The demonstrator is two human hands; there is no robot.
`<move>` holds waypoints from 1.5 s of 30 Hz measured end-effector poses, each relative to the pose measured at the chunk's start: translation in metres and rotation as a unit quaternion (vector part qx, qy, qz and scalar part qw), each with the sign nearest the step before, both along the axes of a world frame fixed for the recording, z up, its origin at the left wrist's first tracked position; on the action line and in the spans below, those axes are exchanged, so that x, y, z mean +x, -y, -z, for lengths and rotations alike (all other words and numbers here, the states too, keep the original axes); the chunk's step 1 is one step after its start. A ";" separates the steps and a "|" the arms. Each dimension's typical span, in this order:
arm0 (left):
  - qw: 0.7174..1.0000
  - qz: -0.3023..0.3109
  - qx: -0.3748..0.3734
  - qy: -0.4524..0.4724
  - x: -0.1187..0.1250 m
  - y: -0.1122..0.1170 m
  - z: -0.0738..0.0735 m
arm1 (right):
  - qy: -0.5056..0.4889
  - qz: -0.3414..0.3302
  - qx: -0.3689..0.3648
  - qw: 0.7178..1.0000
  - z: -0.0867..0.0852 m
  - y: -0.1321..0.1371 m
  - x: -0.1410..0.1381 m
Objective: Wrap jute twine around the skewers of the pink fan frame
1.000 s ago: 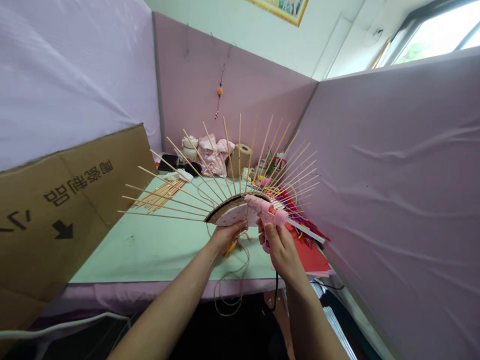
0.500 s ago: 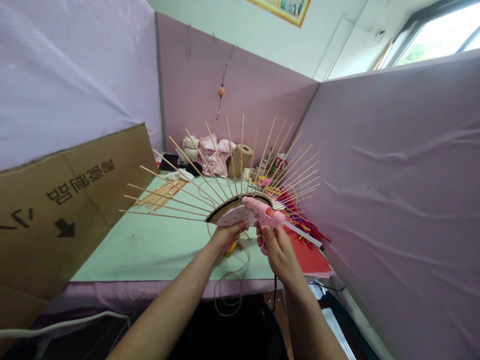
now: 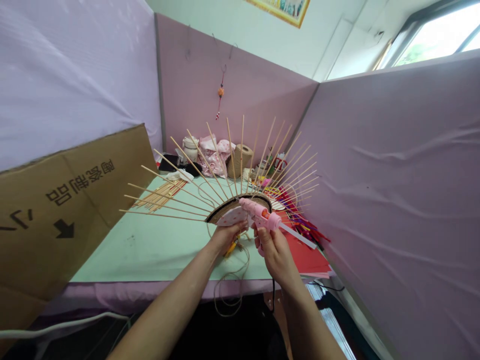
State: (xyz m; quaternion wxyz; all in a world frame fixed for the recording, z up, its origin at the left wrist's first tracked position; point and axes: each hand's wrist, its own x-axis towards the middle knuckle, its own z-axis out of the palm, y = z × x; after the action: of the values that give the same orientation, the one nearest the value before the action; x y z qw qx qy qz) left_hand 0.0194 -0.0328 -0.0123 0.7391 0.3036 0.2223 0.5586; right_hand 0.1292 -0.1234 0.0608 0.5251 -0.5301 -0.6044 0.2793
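Observation:
In my left hand is the lower edge of a half-round craft piece, with a pale dotted face, a twine-coloured band and a dark rim. Thin wooden sticks fan out from its curved edge. My right hand is wrapped round a pink hot glue gun, a white glue stick poking from its back end. The gun's nozzle is at the band of the craft piece; whether it touches cannot be made out. Loose twine dangles below my left hand, beside something yellow.
A green-topped table lies beneath. Spare sticks are at left, near a cardboard sheet. A twine spool, pink cloth and white jar stand behind. Red sheets and coloured pipe cleaners lie right.
My right hand has shifted the glue gun slightly left and a little down along the craft piece's band. My left hand stays nearly still on the piece.

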 end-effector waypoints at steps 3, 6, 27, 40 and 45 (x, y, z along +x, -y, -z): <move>1.000 -0.002 0.011 0.009 0.000 0.000 0.002 | 0.009 -0.015 -0.010 1.000 -0.002 0.002 -0.004; 0.999 0.007 0.043 0.006 -0.001 0.000 0.004 | 0.010 -0.040 -0.036 0.998 -0.002 0.005 -0.008; 0.968 -0.235 -0.019 0.089 -0.009 -0.007 -0.015 | 0.491 0.260 -0.139 0.820 0.066 -0.082 0.091; 0.965 -0.240 -0.022 0.100 -0.008 -0.008 -0.011 | 0.465 0.204 -0.079 0.858 0.042 -0.100 0.062; 0.965 -0.244 -0.004 0.101 -0.005 -0.009 -0.012 | 0.339 -0.011 0.016 0.941 0.032 -0.092 0.023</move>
State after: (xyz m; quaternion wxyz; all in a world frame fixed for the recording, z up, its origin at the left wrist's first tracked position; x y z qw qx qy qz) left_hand 0.0141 -0.0241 -0.0004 0.6004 0.1796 0.2159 0.7488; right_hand 0.1523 -0.0312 0.0286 0.2943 -0.5783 -0.7567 0.0791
